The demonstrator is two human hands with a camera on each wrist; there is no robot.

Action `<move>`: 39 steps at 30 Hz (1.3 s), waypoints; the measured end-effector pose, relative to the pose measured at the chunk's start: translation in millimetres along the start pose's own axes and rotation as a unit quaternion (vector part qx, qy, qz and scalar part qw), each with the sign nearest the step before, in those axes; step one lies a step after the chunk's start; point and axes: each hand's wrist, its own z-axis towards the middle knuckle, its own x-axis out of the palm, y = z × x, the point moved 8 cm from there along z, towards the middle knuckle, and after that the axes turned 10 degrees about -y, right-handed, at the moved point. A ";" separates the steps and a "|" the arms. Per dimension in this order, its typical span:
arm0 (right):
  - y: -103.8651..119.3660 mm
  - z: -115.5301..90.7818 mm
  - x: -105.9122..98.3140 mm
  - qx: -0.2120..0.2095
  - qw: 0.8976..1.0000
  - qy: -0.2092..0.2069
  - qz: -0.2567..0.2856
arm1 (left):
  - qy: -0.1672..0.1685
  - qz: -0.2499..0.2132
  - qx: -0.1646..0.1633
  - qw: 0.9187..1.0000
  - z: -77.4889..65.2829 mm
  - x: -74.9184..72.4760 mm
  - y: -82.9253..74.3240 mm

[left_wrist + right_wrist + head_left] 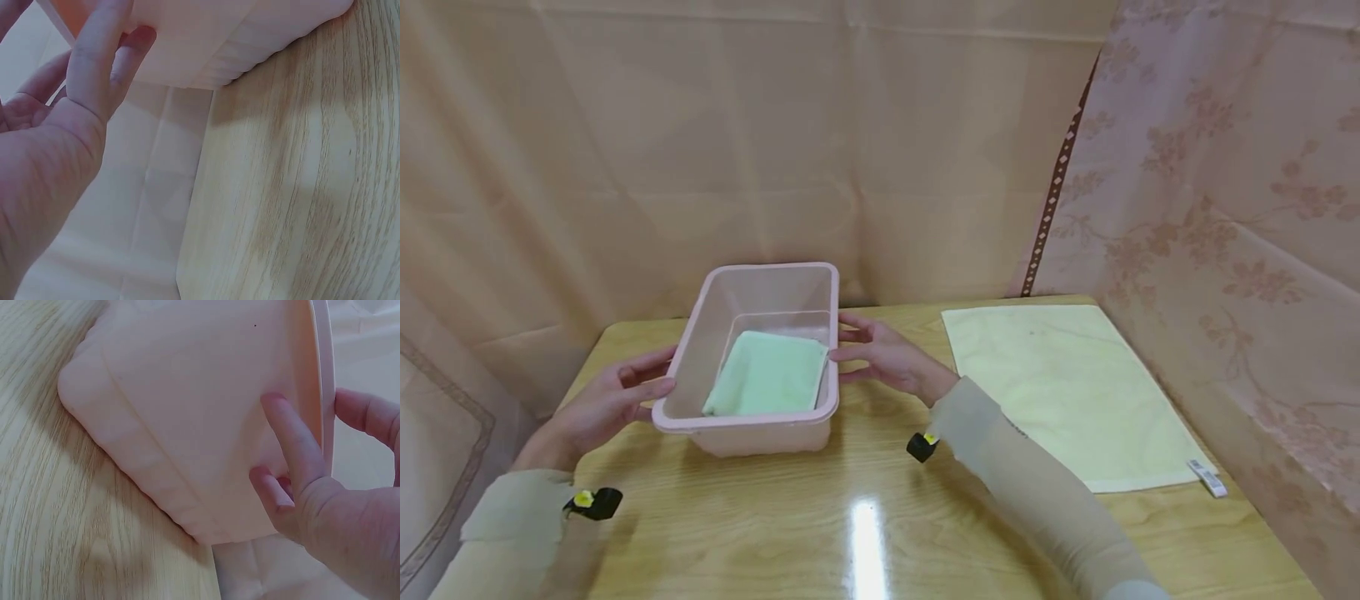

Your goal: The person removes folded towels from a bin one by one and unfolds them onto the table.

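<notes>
The pink plastic basin [760, 439], a folded mint-green towel [771, 373] inside, is at the worktop's [760, 533] left; we do well to keep it level with even pressure. Our left hand [598, 410] and right hand [891, 354] grip opposite sides, thumbs at the rim, fingers moderately parted against the outer walls

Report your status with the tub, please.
Left grip and right grip holding tub by opposite sides. Folded green cloth inside. Yellow cloth lies apart, not in the way.
</notes>
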 end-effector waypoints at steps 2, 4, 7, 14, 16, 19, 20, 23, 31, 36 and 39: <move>0.3 0.4 3.6 0.000 1.000 0.001 -0.001 | -0.004 -0.013 0.002 1.000 -1.9 -1.7 -0.6; 0.9 0.2 7.0 -0.002 1.000 0.001 -0.002 | -0.006 -0.021 0.004 1.000 -3.9 -3.2 -1.3; 0.3 0.1 11.8 -0.005 1.000 -0.002 -0.007 | -0.010 -0.025 0.006 1.000 -7.0 -6.8 -1.6; -6.8 2.9 27.6 -0.007 1.000 -0.003 0.004 | -0.008 -0.070 0.018 0.997 -16.4 -18.1 -4.8; -6.9 4.4 34.1 -0.009 1.000 -0.004 0.002 | -0.007 -0.074 0.018 0.997 -18.7 -22.4 -5.5; -6.0 6.7 44.9 -0.008 1.000 -0.006 -0.001 | -0.011 -0.068 0.017 0.997 -22.3 -30.4 -6.4; -6.0 7.7 48.2 -0.006 1.000 -0.010 -0.002 | -0.011 -0.066 0.017 0.998 -23.4 -33.2 -6.4; -6.8 10.8 58.5 0.001 1.000 -0.019 0.003 | -0.017 -0.065 0.020 0.998 -27.4 -42.5 -5.7; -11.8 20.4 87.1 0.009 1.000 -0.015 0.017 | -0.028 -0.089 0.038 0.995 -39.0 -67.3 0.2; -11.0 27.9 100.2 0.007 1.000 -0.007 0.020 | -0.026 -0.119 0.039 0.992 -42.0 -82.9 2.3; -10.7 32.8 105.9 0.009 1.000 -0.002 0.029 | -0.008 -0.147 0.037 0.988 -42.7 -89.3 1.3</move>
